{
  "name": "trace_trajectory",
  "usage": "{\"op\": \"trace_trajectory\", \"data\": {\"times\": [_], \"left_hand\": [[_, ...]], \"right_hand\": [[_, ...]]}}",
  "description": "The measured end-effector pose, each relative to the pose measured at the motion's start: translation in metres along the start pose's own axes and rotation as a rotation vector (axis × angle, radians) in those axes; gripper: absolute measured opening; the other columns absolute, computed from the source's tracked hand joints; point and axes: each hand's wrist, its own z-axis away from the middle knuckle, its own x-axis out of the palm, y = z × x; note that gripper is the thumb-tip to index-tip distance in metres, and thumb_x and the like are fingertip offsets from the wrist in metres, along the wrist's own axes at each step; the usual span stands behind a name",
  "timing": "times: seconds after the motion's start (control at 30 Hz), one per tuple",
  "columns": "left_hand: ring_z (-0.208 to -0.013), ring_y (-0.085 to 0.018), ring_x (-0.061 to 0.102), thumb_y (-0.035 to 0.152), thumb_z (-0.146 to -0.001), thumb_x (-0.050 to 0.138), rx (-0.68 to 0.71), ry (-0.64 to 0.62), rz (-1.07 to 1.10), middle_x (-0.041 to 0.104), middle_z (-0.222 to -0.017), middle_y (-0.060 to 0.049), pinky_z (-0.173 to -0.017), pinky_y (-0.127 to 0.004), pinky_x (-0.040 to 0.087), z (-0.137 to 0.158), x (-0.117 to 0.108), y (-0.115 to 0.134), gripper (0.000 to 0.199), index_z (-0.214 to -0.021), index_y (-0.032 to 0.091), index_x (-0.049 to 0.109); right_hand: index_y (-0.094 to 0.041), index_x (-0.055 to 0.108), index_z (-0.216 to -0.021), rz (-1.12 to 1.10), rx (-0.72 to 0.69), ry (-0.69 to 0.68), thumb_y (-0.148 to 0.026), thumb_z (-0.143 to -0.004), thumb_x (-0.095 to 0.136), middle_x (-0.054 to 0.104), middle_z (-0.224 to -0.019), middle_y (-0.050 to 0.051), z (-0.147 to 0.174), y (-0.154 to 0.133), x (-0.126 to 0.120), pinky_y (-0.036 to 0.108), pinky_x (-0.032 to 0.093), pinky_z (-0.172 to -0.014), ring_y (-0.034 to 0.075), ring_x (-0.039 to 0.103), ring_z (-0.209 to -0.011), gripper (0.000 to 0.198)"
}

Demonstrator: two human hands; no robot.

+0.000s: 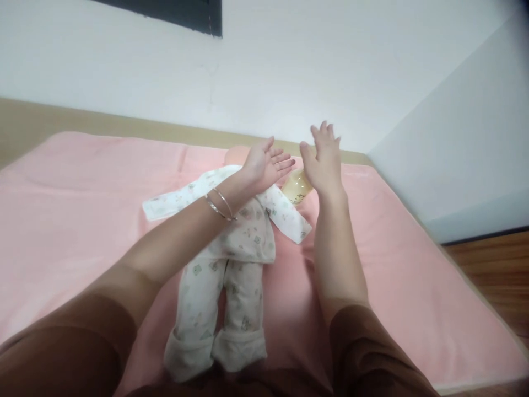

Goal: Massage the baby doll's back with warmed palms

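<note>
"Lying nearest: what do you log?"

"Brown sleeves (363, 353), cut off by the lower edge. Between them, small patterned trousers (242, 298) with turned-up cuffs (239, 348), flat on a pink sheet (392, 264)."

"Next out?"

"A white patterned top (252, 237), its hem meeting the trousers, its arms spread to both sides. The left forearm crosses above it and hides part of the chest."

"State of the hands?"

"Left hand (262, 165): open, palm showing, fingers apart and pointing right, over the shoulder area of the top; grasping nothing. Thin bracelets (214, 207) at the wrist. Right hand (324, 162): also released, thumb and fingers spread, pointing away; nothing held."

"Is the right one touching anything?"

"Cannot tell. It overlaps a yellowish see-through container (294, 190) just beyond the top's right arm. The container's right side is hidden; its dark marks are too small to read."

"Farther?"

"A peach rounded object (235, 154) at the neck of the top, partly behind the left hand; identity unclear. Then a tan border (41, 118), a white wall (330, 66), and a dark frame (194, 16), cut off above."
</note>
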Motion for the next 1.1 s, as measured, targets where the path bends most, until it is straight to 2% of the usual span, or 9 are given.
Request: {"op": "trace_trajectory", "data": {"times": [0.17,0.33,0.43,0.53,0.63,0.73,0.9,1.03,1.1], "left_hand": [[-0.142,-0.033,0.052,0.062,-0.098,0.007,-0.099,-0.051,0.231,0.063,-0.132,-0.022,-0.114,-0.053,0.052,-0.005,0.025,0.011,0.08,-0.14,0.011,0.052],[-0.144,-0.034,0.05,0.058,-0.098,0.014,-0.096,-0.033,0.247,0.064,-0.131,-0.02,-0.114,-0.056,0.052,0.012,0.028,0.016,0.072,-0.136,0.014,0.055],[-0.144,-0.035,0.049,0.055,-0.099,0.017,-0.029,-0.007,0.099,0.064,-0.131,-0.02,-0.111,-0.056,0.054,0.023,0.012,0.015,0.068,-0.134,0.015,0.059],[-0.142,-0.034,0.053,0.053,-0.101,0.012,0.066,-0.01,-0.097,0.066,-0.129,-0.018,-0.107,-0.054,0.056,0.039,-0.016,0.018,0.07,-0.135,0.016,0.061],[-0.14,-0.033,0.056,0.05,-0.103,0.003,0.142,0.033,-0.299,0.066,-0.127,-0.017,-0.104,-0.054,0.057,0.063,-0.046,0.03,0.074,-0.141,0.017,0.058],[-0.137,-0.033,0.058,0.046,-0.104,0.004,0.201,0.133,-0.442,0.068,-0.127,-0.015,-0.101,-0.054,0.057,0.091,-0.068,0.048,0.072,-0.145,0.016,0.055],[-0.143,-0.027,0.052,0.029,-0.099,0.002,0.193,0.094,-0.256,0.063,-0.139,-0.012,-0.101,-0.046,0.054,0.13,-0.076,0.075,0.07,-0.15,0.011,0.048],[-0.147,-0.03,0.042,0.029,-0.097,0.002,0.176,0.092,-0.137,0.06,-0.144,-0.009,-0.1,-0.048,0.049,0.147,-0.076,0.088,0.071,-0.153,0.014,0.043],[-0.149,-0.029,0.039,0.028,-0.099,0.0,0.153,0.11,0.0,0.058,-0.146,-0.008,-0.103,-0.049,0.046,0.154,-0.076,0.093,0.07,-0.154,0.013,0.042]], "right_hand": [[-0.021,0.067,-0.13,-0.033,0.009,-0.156,-0.07,-0.1,0.025,0.05,-0.157,0.012,0.0,0.0,0.012,0.069,0.004,-0.13,0.036,0.027,-0.158,0.07],[-0.021,0.065,-0.132,-0.019,0.086,-0.162,-0.072,-0.1,0.022,0.044,-0.161,0.012,0.003,-0.006,0.01,0.071,0.007,-0.128,0.038,0.032,-0.155,0.075],[-0.019,0.066,-0.13,-0.001,0.084,-0.166,-0.067,-0.102,0.023,0.043,-0.161,0.013,0.005,-0.009,0.008,0.071,0.015,-0.127,0.038,0.035,-0.154,0.071],[-0.022,0.07,-0.123,-0.023,0.087,-0.157,-0.062,-0.102,0.03,0.046,-0.16,0.01,0.005,-0.011,0.007,0.066,0.027,-0.126,0.035,0.044,-0.149,0.06],[-0.021,0.067,-0.132,-0.039,0.158,-0.171,-0.051,-0.1,0.042,0.043,-0.161,0.009,0.003,-0.014,0.005,0.061,0.033,-0.126,0.034,0.048,-0.147,0.05],[-0.018,0.06,-0.142,-0.047,0.221,-0.183,-0.039,-0.096,0.045,0.04,-0.162,0.008,0.002,-0.016,0.004,0.059,0.032,-0.127,0.033,0.044,-0.149,0.053],[-0.017,0.06,-0.143,-0.068,0.242,-0.152,-0.03,-0.092,0.043,0.046,-0.159,0.006,0.004,-0.021,0.003,0.057,0.029,-0.13,0.03,0.043,-0.151,0.055],[-0.011,0.053,-0.148,-0.054,0.267,-0.171,-0.022,-0.086,0.042,0.042,-0.161,0.008,0.004,-0.022,0.003,0.052,0.025,-0.132,0.027,0.038,-0.154,0.064],[-0.012,0.053,-0.149,-0.059,0.264,-0.174,-0.021,-0.086,0.042,0.042,-0.161,0.008,0.004,-0.022,0.002,0.053,0.026,-0.132,0.028,0.037,-0.154,0.065]]}}
